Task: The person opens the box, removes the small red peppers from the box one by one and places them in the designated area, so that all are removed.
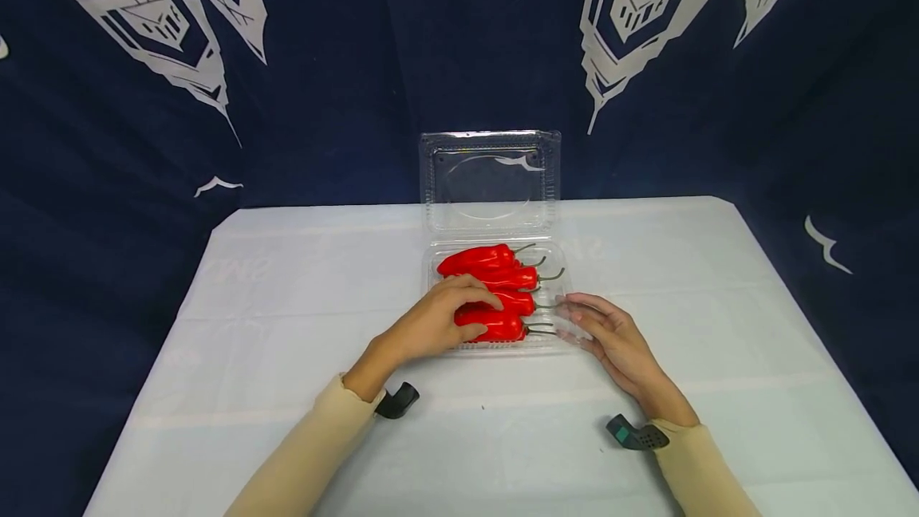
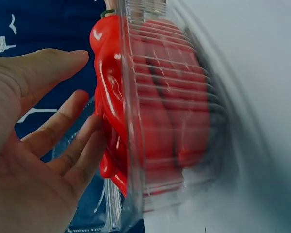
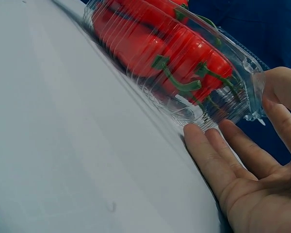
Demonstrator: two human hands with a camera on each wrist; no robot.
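Note:
Several red peppers [image 1: 511, 278] with green stems lie side by side in a clear plastic container [image 1: 495, 348]. My left hand [image 1: 451, 314] reaches over the nearest peppers, fingertips on them. In the left wrist view the thumb stands apart from the red pepper [image 2: 111, 73], while loosely bent fingers touch it. At the container's right end, my right hand [image 1: 606, 341] holds the edge. The right wrist view shows thumb and index finger at the rim corner [image 3: 254, 73] and the other fingertips [image 3: 194, 131] low beside the wall. Some peppers are partly hidden by the left hand.
The container's clear lid [image 1: 491, 182] stands open behind it, hinged at the back. A white cloth covers the table [image 1: 287, 373]. Behind the table hangs a dark blue cloth [image 1: 359, 102] with white prints. Each wrist wears a dark camera strap [image 1: 635, 433].

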